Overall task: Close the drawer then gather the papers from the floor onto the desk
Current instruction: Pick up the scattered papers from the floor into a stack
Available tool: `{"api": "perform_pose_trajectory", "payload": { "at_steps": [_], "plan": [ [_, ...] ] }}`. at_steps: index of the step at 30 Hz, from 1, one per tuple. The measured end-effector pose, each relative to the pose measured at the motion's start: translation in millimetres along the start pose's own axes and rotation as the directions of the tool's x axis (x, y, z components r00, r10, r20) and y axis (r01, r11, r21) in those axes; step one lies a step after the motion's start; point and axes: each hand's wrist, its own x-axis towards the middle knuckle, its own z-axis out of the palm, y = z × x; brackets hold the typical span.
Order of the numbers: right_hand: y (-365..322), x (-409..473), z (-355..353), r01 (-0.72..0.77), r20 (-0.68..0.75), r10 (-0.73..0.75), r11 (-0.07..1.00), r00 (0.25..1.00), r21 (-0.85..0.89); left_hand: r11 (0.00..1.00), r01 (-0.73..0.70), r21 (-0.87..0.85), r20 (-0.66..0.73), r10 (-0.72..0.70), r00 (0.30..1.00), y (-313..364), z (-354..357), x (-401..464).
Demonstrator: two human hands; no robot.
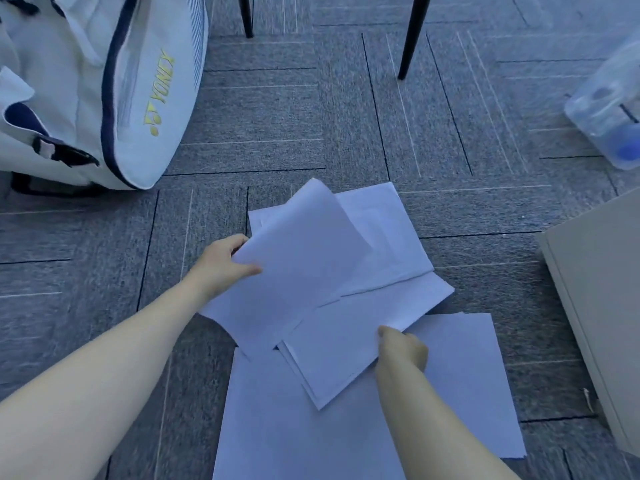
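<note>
Several white papers (377,230) lie overlapping on the grey carpet in the middle of the view. My left hand (221,265) pinches the left edge of one sheet (298,258), whose far corner curls up off the floor. A thin stack of sheets (346,341) lies tilted across the pile, and my right hand (401,348) grips its near right edge. Larger sheets (294,427) lie flat beneath both, nearest to me. The desk top is out of view.
A white sports bag (104,91) with yellow lettering stands at the left. Two dark chair legs (412,36) rise at the top. A clear plastic container (609,109) sits at the right. A beige cabinet side (599,306) fills the right edge.
</note>
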Motion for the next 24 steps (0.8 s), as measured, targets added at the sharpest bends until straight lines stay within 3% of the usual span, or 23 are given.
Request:
{"api": "perform_pose_trajectory", "payload": {
  "at_steps": [2, 4, 8, 11, 14, 16, 24],
  "plan": [
    [-2.1, 5.1, 4.4, 0.111, -0.004, -0.112, 0.991, 0.994, -0.075, 0.993, -0.086, 0.081, 0.016, 0.085, 0.996, 14.5, -4.5, 22.2],
    [-2.4, 7.3, 2.9, 0.216, 0.027, -0.215, 0.962, 0.976, -0.165, 0.951, -0.147, 0.273, 0.054, 0.137, 0.989, 28.5, 3.3, 50.2],
    [-1.5, 15.6, -2.0, 0.310, 0.145, -0.282, 0.923, 0.948, -0.229, 0.765, -0.140, 0.629, 0.049, 0.140, 0.989, 52.7, 41.9, 88.9],
    [-7.5, 20.8, 0.2, 0.277, 0.259, -0.251, 0.958, 0.933, -0.069, 0.735, -0.098, 0.671, 0.047, 0.090, 0.995, 59.1, 55.1, 101.6],
    [-15.7, 23.7, 6.8, 0.059, 0.408, -0.159, 0.967, 0.899, 0.247, 0.651, -0.067, 0.756, 0.035, 0.063, 0.997, 61.3, 51.3, 108.1],
    [-24.6, 23.0, 15.1, -0.032, 0.452, -0.158, 0.923, 0.878, 0.384, 0.668, -0.037, 0.743, 0.040, 0.011, 0.999, 63.5, 48.8, 109.2],
    [-59.5, 25.0, 25.2, 0.118, 0.294, -0.180, 0.969, 0.939, 0.215, 0.848, -0.139, 0.512, 0.265, -0.001, 0.964, 32.1, 58.3, 65.5]
  ]
}}
